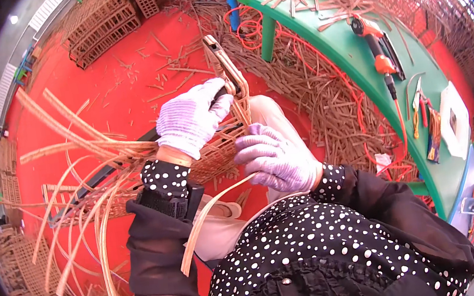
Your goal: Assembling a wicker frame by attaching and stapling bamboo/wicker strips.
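Observation:
My left hand (pixel 190 117), in a pale striped knit glove, is closed around the upper corner of a partly woven rattan-like basket (pixel 215 161). A dark edge shows between its thumb and fingers; I cannot tell whether it is frame or tool. A bent, strip-wrapped end (pixel 225 60) of the piece rises beyond that hand. My right hand (pixel 277 158), gloved alike, has its fingers curled at the near side of the weave. From under them a flat tan strip (pixel 210 216) curves down toward my lap. Many loose long strips (pixel 80 146) fan out to the left of the basket.
At the right a green table (pixel 317 31) carries an orange-and-black air nailer (pixel 377 48), hand tools (pixel 422 110) and a white block (pixel 454 121). Brown offcuts (pixel 334 118) heap on the red floor, crossed by an orange hose (pixel 354 92). Stacked woven crates (pixel 101 31) stand far left.

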A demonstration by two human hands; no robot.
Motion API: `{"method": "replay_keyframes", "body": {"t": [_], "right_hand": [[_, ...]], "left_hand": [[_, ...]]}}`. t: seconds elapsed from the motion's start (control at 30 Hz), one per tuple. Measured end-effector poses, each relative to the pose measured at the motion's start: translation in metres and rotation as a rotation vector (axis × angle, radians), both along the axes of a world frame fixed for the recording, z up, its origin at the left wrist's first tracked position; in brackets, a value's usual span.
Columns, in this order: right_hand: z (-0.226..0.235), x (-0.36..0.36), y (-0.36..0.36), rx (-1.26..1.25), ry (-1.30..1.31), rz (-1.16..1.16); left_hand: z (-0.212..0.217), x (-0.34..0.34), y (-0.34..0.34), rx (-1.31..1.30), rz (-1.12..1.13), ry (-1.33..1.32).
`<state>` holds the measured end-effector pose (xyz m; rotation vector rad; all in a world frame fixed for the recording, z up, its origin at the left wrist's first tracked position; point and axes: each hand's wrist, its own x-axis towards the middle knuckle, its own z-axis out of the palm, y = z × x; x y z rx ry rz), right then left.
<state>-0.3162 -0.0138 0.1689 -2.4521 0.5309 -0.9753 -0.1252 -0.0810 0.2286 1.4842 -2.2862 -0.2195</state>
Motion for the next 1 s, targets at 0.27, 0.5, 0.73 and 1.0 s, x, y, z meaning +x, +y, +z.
{"method": "replay_keyframes", "body": {"t": [0.27, 0.5, 0.73, 1.0], "right_hand": [[-0.043, 0.016, -0.028, -0.114, -0.109, 0.106], [-0.019, 0.059, -0.010, 0.003, -0.290, 0.164], [0.050, 0.060, -0.006, 0.018, -0.294, -0.140], [0.113, 0.022, -0.069, 0.419, -0.462, -0.099]], "left_hand": [[0.003, -0.008, -0.013, 0.018, -0.119, -0.211], [0.006, -0.011, -0.003, -0.045, -0.057, -0.285], [0.000, 0.022, -0.002, 0.244, -0.332, 0.428], [-0.004, 0.004, 0.027, -0.031, -0.237, 0.375]]}}
